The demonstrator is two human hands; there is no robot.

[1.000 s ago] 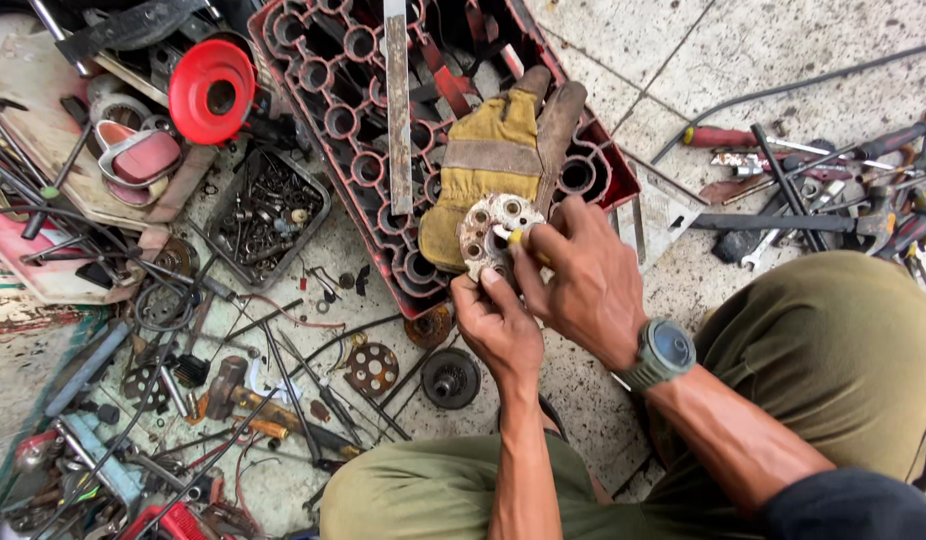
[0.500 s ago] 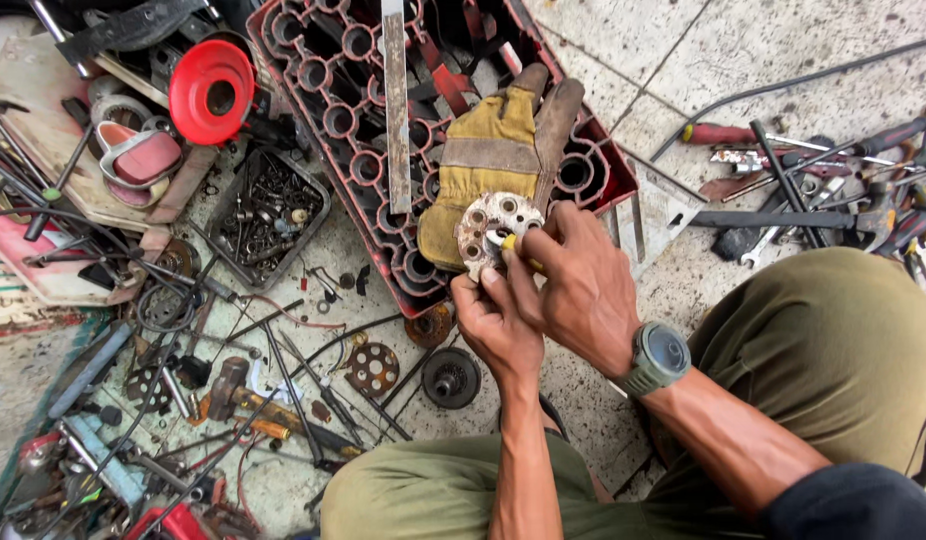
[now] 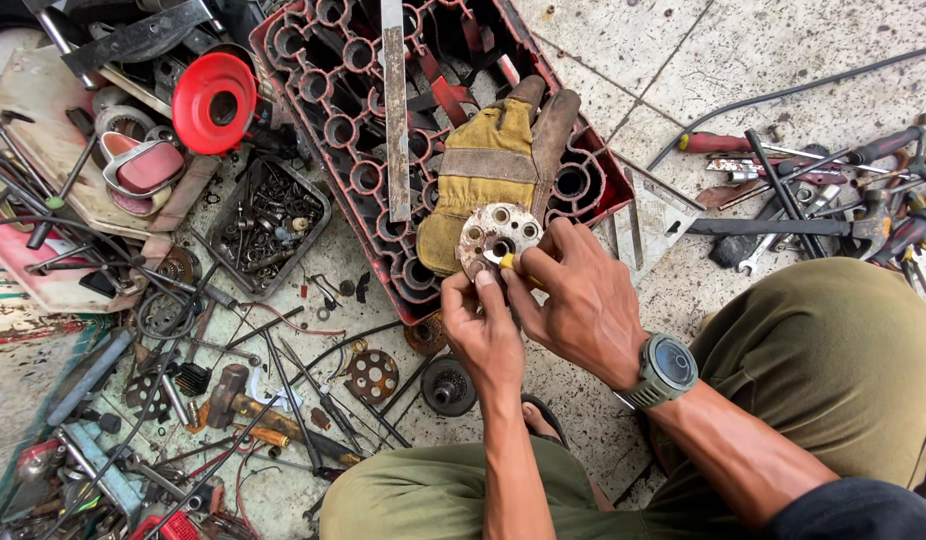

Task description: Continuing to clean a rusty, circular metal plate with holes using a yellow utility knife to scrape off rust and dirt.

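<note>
A red crate (image 3: 363,130) of round cells lies on the tiled floor (image 3: 783,50) at the far middle, with a yellow work glove (image 3: 488,170) draped over its right side and a flat metal bar (image 3: 396,110) lying along it. Left of the crate sit a red disc (image 3: 214,102) and a small tray of bolts (image 3: 268,225). Screwdrivers and wrenches (image 3: 813,190) are strewn at the far right. On the near left, loose tools, wires and a perforated round plate (image 3: 372,375) litter the floor, with a dark pulley (image 3: 449,385) just beside that plate. None of this lies between the camera and the hands.

The metal disc (image 3: 495,240) is pale and worn, rust-stained, with a central hole and a ring of smaller round holes around it. It is held up over the near edge of the crate, in front of the glove's cuff.

The left hand (image 3: 488,335) grips the disc from below, thumb pressed on its near face. The right hand (image 3: 583,305), a watch (image 3: 666,370) on its wrist, is closed around a small yellow-handled tool (image 3: 513,265) whose tip meets the disc near the central hole.
</note>
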